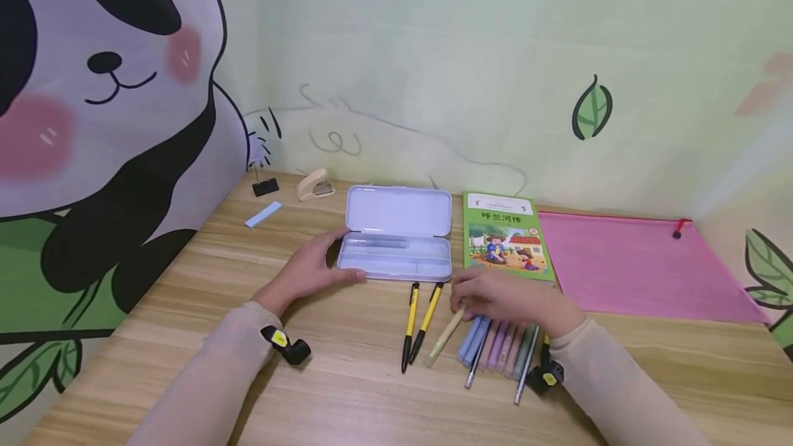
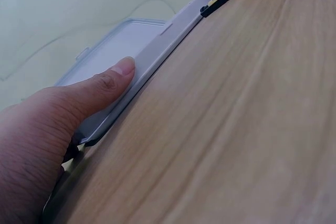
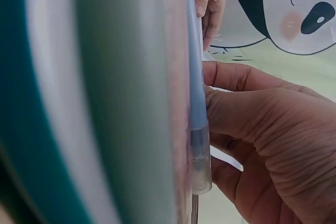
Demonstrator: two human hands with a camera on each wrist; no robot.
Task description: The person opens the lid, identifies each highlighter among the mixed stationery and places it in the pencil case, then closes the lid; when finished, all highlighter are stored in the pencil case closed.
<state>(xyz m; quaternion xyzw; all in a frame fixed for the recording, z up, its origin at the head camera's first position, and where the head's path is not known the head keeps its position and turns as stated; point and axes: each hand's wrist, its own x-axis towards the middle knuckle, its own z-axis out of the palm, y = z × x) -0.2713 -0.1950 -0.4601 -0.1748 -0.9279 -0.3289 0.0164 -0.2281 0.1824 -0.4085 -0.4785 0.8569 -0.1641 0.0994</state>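
Note:
An open white pencil case (image 1: 398, 210) lies on the table, lid tilted back, with a pale pen (image 1: 384, 243) in its rear compartment. My left hand (image 1: 312, 263) grips the case's left end, thumb (image 2: 113, 80) along the front rim. Beyond the case's front right corner, my right hand (image 1: 498, 294) pinches the upper end of a pale yellow marker (image 1: 445, 340). In the right wrist view a blue pen (image 3: 196, 93) and blurred pens partly hide the right fingers. Left of the marker lie two yellow pens with black tips (image 1: 410, 325).
Under the right hand lie several coloured pens (image 1: 495, 349) and pencils (image 1: 523, 370). Behind are a green book (image 1: 504, 226) and a pink zip pouch (image 1: 644, 260). A stapler (image 1: 314, 186), a light blue strip (image 1: 263, 214) and a small black object (image 1: 266, 187) sit at back left.

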